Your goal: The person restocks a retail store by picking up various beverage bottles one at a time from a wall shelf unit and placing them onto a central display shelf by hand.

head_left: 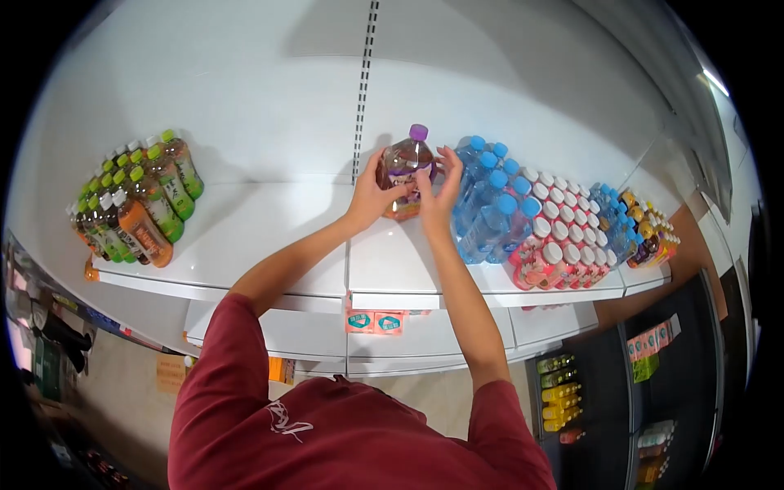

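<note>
A large drink bottle with a purple cap and a purple-brown label stands upright toward the back of the white shelf. My left hand wraps its left side, the thumb lying across the label. From the right, my right hand grips the same bottle, its thumb also on the front and its fingers partly behind. The hands cover part of the label. Just to the right of my right hand stand blue-capped water bottles.
Green-capped tea bottles stand in rows on the left. Pink bottles with white caps fill the right, with more bottles beyond. Small pink boxes sit on the lower shelf. A dark shelf unit holds drinks at lower right.
</note>
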Demonstrator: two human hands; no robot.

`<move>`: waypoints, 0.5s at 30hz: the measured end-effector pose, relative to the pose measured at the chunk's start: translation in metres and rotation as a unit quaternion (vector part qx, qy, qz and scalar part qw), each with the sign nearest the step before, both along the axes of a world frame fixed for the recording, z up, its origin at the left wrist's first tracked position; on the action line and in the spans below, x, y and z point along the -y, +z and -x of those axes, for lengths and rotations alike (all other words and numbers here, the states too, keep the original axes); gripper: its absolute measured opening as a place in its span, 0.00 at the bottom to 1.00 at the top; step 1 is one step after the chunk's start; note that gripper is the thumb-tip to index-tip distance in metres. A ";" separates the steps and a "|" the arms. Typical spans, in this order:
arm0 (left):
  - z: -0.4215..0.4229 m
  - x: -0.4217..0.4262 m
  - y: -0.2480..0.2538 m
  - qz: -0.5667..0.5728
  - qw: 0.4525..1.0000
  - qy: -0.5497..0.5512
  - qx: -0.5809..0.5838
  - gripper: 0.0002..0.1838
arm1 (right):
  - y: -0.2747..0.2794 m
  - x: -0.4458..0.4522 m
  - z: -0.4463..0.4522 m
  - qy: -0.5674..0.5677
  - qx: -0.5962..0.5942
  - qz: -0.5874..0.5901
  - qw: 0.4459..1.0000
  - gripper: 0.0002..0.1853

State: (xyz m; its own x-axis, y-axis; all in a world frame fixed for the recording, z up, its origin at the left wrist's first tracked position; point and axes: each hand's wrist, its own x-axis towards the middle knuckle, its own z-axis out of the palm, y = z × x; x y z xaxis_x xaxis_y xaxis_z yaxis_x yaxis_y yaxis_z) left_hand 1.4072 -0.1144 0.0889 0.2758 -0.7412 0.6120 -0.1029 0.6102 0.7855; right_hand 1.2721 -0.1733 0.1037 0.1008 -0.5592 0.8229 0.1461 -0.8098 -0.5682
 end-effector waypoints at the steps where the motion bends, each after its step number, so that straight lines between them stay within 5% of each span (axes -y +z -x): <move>1: 0.001 -0.020 0.009 -0.012 1.000 -0.009 -0.003 0.46 | 0.003 -0.003 0.000 0.048 0.003 -0.029 0.998 0.34; 8: 0.008 -0.118 0.071 0.065 0.997 -0.007 -0.037 0.47 | 0.043 -0.086 -0.002 0.361 -0.017 -0.161 0.918 0.43; 15: 0.039 -0.194 0.075 0.057 0.995 -0.050 -0.058 0.62 | 0.059 -0.190 0.036 0.255 0.049 -0.199 0.945 0.56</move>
State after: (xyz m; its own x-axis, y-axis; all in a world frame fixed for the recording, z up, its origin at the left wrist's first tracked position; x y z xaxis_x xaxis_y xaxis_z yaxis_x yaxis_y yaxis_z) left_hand 1.3687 0.0794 0.1642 0.2781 -0.6959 0.6621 0.0504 0.6989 0.7135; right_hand 1.2356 0.0171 0.1623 0.3755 -0.7255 0.5768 0.5276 -0.3443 -0.7766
